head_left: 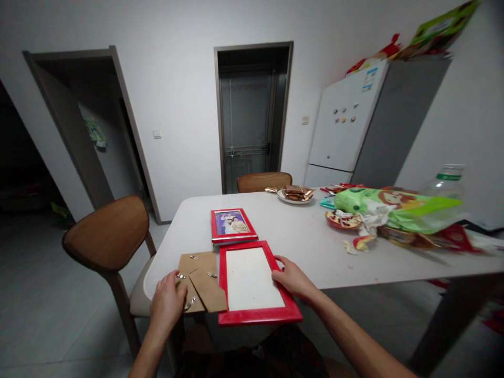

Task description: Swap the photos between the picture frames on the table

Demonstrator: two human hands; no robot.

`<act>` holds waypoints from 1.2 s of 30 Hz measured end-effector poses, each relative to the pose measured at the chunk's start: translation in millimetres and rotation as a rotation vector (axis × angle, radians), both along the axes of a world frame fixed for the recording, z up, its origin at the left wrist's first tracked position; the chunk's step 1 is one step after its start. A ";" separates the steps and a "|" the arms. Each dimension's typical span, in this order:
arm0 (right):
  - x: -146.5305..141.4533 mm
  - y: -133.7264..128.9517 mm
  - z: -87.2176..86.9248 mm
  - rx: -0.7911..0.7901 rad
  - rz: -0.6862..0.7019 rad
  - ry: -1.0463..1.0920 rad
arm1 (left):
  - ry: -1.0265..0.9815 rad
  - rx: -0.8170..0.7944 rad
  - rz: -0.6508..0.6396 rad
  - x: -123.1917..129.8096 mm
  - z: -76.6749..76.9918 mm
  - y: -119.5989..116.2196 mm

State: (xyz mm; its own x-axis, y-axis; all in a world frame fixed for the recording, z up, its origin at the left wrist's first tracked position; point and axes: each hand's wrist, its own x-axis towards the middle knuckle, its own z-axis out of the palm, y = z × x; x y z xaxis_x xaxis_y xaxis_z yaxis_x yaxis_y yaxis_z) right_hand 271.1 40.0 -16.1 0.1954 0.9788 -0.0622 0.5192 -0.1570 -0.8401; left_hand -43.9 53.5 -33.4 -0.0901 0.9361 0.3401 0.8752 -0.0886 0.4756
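Note:
A red picture frame (pixel 262 316) lies face up at the table's near edge, showing a plain off-white surface inside its border. My right hand (pixel 293 278) grips its right side, with the thumb over the border. To its left is a brown frame backing board (pixel 208 289) with metal clips and a stand flap; its right side meets the frame's left border. My left hand (pixel 170 296) holds the board by its left edge, fingers partly hidden. Just behind lies a second red picture frame (pixel 214 231) containing a photo of people.
On the white table (pixel 303 247) stand a plate (pixel 296 198) of wrapped snacks, a pomegranate piece (pixel 343 219) with peel scraps, a green snack bag (pixel 409 210) and a clear jar (pixel 444 184). Wooden chairs stand left (pixel 108 233) and behind (pixel 263 181).

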 end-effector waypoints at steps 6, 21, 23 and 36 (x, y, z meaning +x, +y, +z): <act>-4.1 -16.2 19.4 -0.068 0.030 0.807 | -0.201 0.090 -0.381 76.3 14.8 -36.6; 1.7 -3.4 14.3 0.039 0.053 0.539 | -0.146 0.342 -0.543 127.4 47.3 -52.8; 6.9 1.6 9.0 0.042 0.031 0.345 | -0.286 0.282 -0.391 107.2 49.2 -52.2; 14.9 9.5 -13.3 0.123 -0.031 -0.510 | -0.268 -0.130 -0.156 46.7 12.1 -48.5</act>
